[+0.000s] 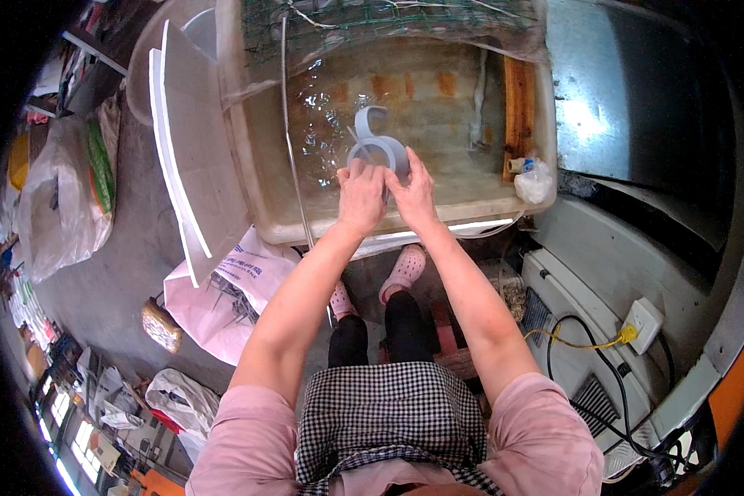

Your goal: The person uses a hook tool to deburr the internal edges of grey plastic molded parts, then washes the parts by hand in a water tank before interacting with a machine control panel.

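Observation:
Both my hands are over a large pale tub (403, 217) of water, near its front wall. Between them is a grey-blue curved part (395, 155), apparently plastic, with a ring and a hook-like end pointing away from me. My left hand (363, 189) holds the near left side of the ring, with fingertips partly inside it. My right hand (414, 189) grips its right edge with thumb and fingers. The part is above or at the water; its exact height cannot be told. A thin metal rod (288, 124) crosses the tub to the left of my hands.
Green wire mesh (372, 18) covers the tub's far end. A wooden board (518, 118) and a small plastic bag (533, 184) are at its right. White panels (189, 155) stand left, above a pink-white sack (204, 310). A yellow plug (626, 335) and cables are at right.

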### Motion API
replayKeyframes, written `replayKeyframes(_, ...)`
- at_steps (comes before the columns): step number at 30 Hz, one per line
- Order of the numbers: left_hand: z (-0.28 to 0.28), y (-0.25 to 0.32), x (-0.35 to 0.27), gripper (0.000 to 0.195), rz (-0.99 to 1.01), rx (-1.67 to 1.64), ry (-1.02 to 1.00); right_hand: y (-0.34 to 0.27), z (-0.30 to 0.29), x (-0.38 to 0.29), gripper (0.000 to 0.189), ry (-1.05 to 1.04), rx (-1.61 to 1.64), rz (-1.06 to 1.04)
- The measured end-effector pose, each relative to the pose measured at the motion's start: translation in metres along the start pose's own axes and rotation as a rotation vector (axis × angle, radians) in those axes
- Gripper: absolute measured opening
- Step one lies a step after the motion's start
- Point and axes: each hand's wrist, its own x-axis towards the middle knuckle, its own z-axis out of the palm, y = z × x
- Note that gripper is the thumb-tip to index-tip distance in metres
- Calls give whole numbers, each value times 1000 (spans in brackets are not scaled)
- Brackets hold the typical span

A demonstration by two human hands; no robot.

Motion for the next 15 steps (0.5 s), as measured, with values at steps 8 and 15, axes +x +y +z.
replayKeyframes(8,3,7,-2,37,-316,-641,96,20,4,-6,61,55,36,-21)
replayKeyframes(15,11,-11,2,17,-396,-642,8,15,-7,0,60,-106,13,96)
